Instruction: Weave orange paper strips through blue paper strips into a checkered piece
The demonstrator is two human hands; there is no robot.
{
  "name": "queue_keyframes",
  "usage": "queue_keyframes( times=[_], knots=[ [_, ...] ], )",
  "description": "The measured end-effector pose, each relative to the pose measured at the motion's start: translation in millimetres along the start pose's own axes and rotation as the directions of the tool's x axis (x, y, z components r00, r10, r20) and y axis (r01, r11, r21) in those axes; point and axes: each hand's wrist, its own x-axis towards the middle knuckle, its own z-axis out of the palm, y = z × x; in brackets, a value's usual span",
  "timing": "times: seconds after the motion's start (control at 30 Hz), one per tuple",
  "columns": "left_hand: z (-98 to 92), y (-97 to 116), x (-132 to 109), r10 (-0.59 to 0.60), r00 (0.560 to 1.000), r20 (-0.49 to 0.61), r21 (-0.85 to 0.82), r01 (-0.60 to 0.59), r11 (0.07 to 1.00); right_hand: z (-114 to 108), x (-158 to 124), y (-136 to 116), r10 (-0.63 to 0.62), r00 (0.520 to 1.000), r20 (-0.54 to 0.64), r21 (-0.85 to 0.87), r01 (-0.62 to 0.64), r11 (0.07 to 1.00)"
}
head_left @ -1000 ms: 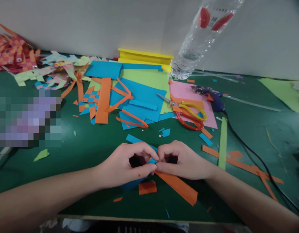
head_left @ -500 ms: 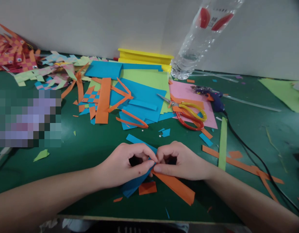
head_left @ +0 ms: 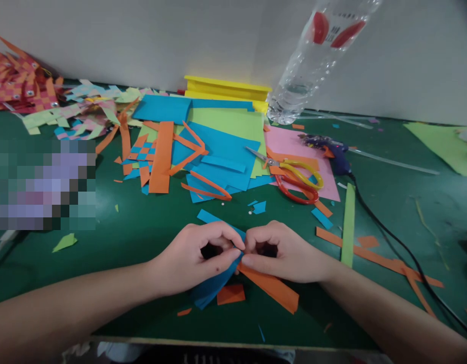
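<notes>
My left hand [head_left: 203, 258] pinches blue paper strips [head_left: 211, 292] that slant down and left beneath it. Fingertip to fingertip with it, my right hand [head_left: 281, 253] is closed where an orange paper strip [head_left: 273, 288] joins the blue ones. The orange strip runs down and right from under my fingers. Another end of blue paper pokes out above the hands. The exact crossing is hidden by my fingertips. Just below lies a small orange paper piece [head_left: 231, 294].
Scissors [head_left: 271, 162] with red and yellow handles lie on pink paper beside a glue gun [head_left: 337, 154], whose black cord runs right. A water bottle [head_left: 305, 76] stands at the back. Blue sheets [head_left: 222, 151], woven paper fish [head_left: 21, 83] and a blurred-out object [head_left: 47, 187] lie around.
The orange strip's free end has shifted slightly left and up. Both hands keep their pinch almost in the same place.
</notes>
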Motion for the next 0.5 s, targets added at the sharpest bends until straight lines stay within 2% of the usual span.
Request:
queue_keyframes(
  times=[0.23, 0.5],
  knots=[
    [-0.3, -2.2, 0.4, 0.045, 0.999, 0.008, 0.049, -0.045, 0.998, -0.6, 0.6, -0.6, -0.064, 0.998, -0.008, -0.053, 0.064, 0.997],
    [-2.5, -2.8, 0.2, -0.064, 0.996, 0.055, -0.035, 0.066, 0.997, 0.1, -2.9, 4.5, -0.001, 0.997, -0.071, -0.054, -0.003, 0.999]
  ],
)
